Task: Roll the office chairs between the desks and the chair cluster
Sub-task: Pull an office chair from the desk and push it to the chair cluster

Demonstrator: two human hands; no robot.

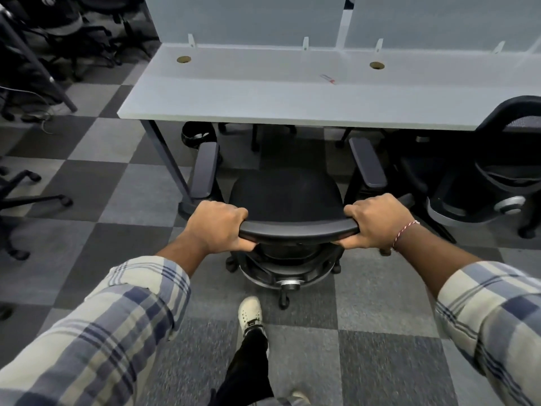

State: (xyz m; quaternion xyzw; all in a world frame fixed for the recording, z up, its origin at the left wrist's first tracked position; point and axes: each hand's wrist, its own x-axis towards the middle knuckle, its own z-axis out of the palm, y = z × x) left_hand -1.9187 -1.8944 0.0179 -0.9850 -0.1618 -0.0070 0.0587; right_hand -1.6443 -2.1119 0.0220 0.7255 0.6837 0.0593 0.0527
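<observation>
Castors of the office chair (285,194) sit mostly hidden beneath its seat, a neighbouring chair (503,171) is cut off at the right edge, and the chair cluster (58,30) at upper left is too dark to separate. Left hand (216,227) and right hand (380,221) each clench an end of its top rail (298,230), the seat just beyond them, facing the white desk (263,92).

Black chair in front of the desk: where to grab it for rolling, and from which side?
Grip the top rail of the backrest, coming from behind the chair. It is a thick curved bar, level and nearest the person. The left hand and right hand wrap one end each, fingers over, thumbs under. The armrests point toward the desk, farther off.
</observation>
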